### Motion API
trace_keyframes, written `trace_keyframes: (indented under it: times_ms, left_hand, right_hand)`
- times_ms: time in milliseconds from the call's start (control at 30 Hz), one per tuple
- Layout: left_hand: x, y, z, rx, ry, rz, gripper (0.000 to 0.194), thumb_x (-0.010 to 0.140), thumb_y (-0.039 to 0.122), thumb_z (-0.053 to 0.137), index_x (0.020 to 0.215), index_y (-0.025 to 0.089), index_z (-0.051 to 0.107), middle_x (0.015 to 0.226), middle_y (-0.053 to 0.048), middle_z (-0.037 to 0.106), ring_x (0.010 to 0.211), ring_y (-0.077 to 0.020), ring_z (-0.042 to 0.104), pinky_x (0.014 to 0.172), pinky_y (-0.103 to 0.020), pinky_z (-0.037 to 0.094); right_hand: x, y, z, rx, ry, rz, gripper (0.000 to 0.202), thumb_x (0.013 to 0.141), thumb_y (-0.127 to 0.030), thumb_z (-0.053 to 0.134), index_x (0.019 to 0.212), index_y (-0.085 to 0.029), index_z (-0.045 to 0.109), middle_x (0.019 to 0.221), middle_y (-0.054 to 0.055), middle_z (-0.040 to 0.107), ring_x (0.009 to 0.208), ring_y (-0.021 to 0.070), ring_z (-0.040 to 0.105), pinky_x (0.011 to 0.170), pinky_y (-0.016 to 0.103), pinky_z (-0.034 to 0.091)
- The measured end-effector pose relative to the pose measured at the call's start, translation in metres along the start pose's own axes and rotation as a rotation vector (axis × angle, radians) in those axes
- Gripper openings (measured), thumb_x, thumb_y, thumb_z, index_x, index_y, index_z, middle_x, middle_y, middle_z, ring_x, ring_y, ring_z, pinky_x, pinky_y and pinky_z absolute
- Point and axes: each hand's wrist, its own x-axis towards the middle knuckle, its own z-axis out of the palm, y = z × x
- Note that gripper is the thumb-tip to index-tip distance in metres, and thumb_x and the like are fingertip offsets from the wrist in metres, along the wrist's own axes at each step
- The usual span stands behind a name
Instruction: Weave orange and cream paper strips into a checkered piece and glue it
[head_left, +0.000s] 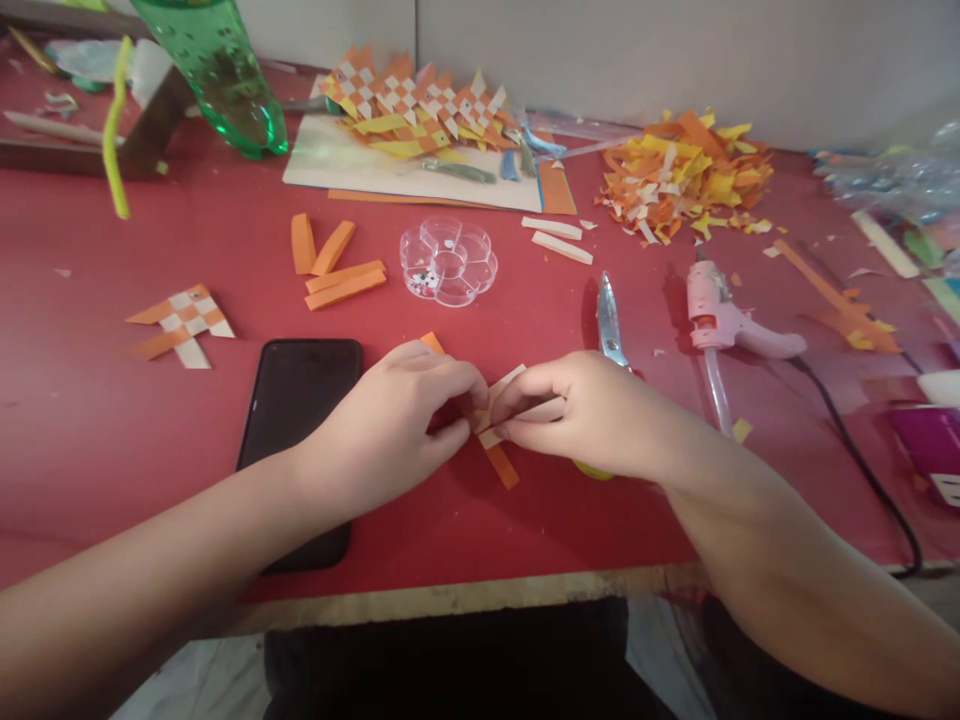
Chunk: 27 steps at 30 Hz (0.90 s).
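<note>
Both hands meet over the red table, pinching woven orange and cream paper strips [501,466] between them. My left hand [409,410] is closed on the strips from the left, its fingertips hiding part of the weave. From the right, my right hand [577,410] grips the cream strips with thumb and fingers. One orange end sticks out below the hands and another shows above my left hand. Scissors [610,320] lie just behind my right hand, their yellow handle partly covered. A black phone [300,390] lies under my left forearm.
A finished paper fish [184,322] lies left; orange strips [345,284], a clear bead tray [448,262] and cream strips [561,246] lie ahead. A pink glue gun [739,325] with its cord is right. Paper scraps [686,175], stacked fish [424,105] and a green bottle [221,80] stand behind.
</note>
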Motion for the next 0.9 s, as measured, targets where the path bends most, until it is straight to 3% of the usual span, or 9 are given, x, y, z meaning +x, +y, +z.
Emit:
trace_keyframes:
  times_ms: [133, 367, 500, 900]
  left_hand:
    - [0.0, 0.002, 0.0, 0.006, -0.016, 0.014, 0.016, 0.078, 0.007, 0.054, 0.084, 0.019, 0.062, 0.081, 0.001, 0.069, 0.079, -0.0165, 0.056, 0.078, -0.03, 0.045]
    - [-0.003, 0.002, 0.004, 0.091, -0.067, 0.019, 0.007, 0.079, 0.014, 0.056, 0.085, 0.017, 0.059, 0.086, -0.004, 0.064, 0.083, -0.0215, 0.054, 0.082, -0.038, 0.043]
    - [-0.004, 0.002, 0.005, 0.103, -0.06, 0.038, 0.013, 0.08, 0.008, 0.049, 0.086, 0.016, 0.057, 0.085, -0.004, 0.064, 0.081, -0.0204, 0.055, 0.083, -0.038, 0.043]
    - [-0.002, 0.002, 0.006, 0.081, -0.065, 0.013, 0.006, 0.08, 0.015, 0.055, 0.085, 0.019, 0.055, 0.084, -0.004, 0.063, 0.082, -0.021, 0.052, 0.08, -0.038, 0.043]
  right_hand:
    - [-0.001, -0.006, 0.001, -0.041, 0.003, 0.054, 0.019, 0.076, -0.021, 0.059, 0.082, -0.028, 0.075, 0.075, -0.005, 0.075, 0.061, 0.0106, 0.066, 0.053, 0.02, 0.044]
    - [0.001, -0.01, 0.003, -0.082, 0.033, 0.087, 0.021, 0.072, -0.019, 0.058, 0.083, -0.026, 0.076, 0.073, -0.004, 0.075, 0.065, 0.0117, 0.067, 0.055, 0.021, 0.045]
    - [0.001, -0.013, 0.003, -0.126, 0.048, 0.096, 0.022, 0.071, -0.018, 0.058, 0.08, -0.026, 0.075, 0.075, -0.003, 0.075, 0.067, 0.0122, 0.068, 0.058, 0.022, 0.046]
    - [-0.001, -0.014, 0.005, -0.053, 0.043, 0.089, 0.02, 0.071, -0.016, 0.056, 0.078, -0.023, 0.073, 0.07, -0.003, 0.075, 0.068, 0.0143, 0.071, 0.057, 0.023, 0.048]
